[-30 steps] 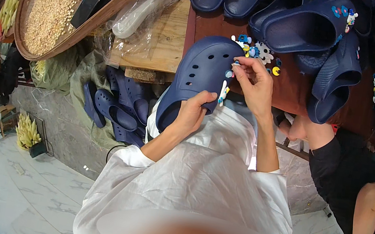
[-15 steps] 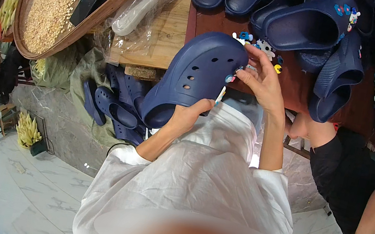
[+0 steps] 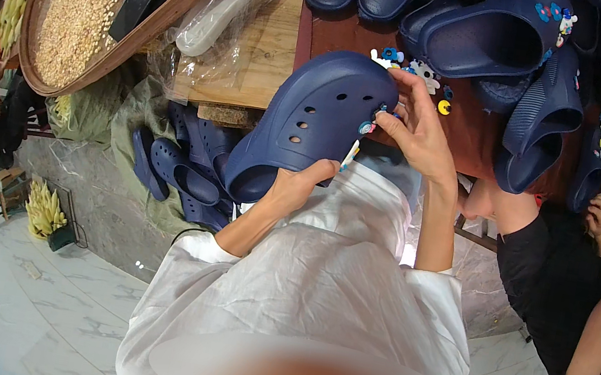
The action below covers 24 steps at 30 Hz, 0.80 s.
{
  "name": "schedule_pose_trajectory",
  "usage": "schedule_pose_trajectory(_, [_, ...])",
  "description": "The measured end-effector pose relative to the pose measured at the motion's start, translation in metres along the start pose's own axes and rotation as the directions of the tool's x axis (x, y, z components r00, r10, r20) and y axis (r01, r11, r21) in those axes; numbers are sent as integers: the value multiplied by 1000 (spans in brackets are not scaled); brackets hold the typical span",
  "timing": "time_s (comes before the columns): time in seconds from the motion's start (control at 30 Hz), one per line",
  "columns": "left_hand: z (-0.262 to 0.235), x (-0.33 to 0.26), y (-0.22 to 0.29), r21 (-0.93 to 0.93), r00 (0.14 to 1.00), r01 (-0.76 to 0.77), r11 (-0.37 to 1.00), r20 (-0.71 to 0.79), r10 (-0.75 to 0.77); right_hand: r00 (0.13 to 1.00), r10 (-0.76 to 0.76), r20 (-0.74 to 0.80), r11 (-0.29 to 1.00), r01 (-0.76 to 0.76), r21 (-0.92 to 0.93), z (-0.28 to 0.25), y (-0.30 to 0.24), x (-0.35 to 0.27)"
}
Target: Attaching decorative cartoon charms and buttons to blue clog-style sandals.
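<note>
A navy clog (image 3: 301,112) with round vent holes is held tilted in front of me, its toe up and to the right. My left hand (image 3: 305,180) grips its side near the foot opening, thumb on top. At the toe's right edge, my right hand (image 3: 422,128) presses thumb and fingers round a small shoe charm (image 3: 382,109), mostly hidden. Just below sits a round charm (image 3: 367,128) fixed to the clog. A white, elongated charm (image 3: 351,155) stands out near my left thumb. Loose charms (image 3: 423,73) lie on the brown cloth beyond the toe.
More navy clogs (image 3: 488,40) crowd the table's back and right; others (image 3: 189,161) hang low at left. A wooden tray of pale kernels (image 3: 84,8) and a plastic-wrapped light clog (image 3: 231,5) lie upper left. A person in black (image 3: 562,287) is at right.
My hands and the clog stay almost in place, with only slight shifts. At right, the other person's hand has come into view beside a navy clog.
</note>
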<state>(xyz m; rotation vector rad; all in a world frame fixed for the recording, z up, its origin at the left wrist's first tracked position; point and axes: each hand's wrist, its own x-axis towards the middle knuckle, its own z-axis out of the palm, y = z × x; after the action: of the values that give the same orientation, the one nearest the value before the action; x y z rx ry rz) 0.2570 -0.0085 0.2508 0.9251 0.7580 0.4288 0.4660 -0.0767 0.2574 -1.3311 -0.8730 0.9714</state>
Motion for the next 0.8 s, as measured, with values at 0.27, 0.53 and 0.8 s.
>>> schedule_pose_trajectory(0.27, [-2, 0, 4, 4, 1000, -25, 1000, 19, 25, 997, -32, -65, 987, 21, -160, 9, -5, 1])
schedule_pose_trajectory(0.53, [3, 3, 19, -425, 976, 203, 882, 12, -219, 995, 87, -40, 996, -88, -16, 9, 0, 4])
schedule_pose_trajectory(0.8, [-1, 1, 18, -416, 973, 212, 884, 10, -229, 998, 63, 4, 998, -63, 3, 3, 8, 7])
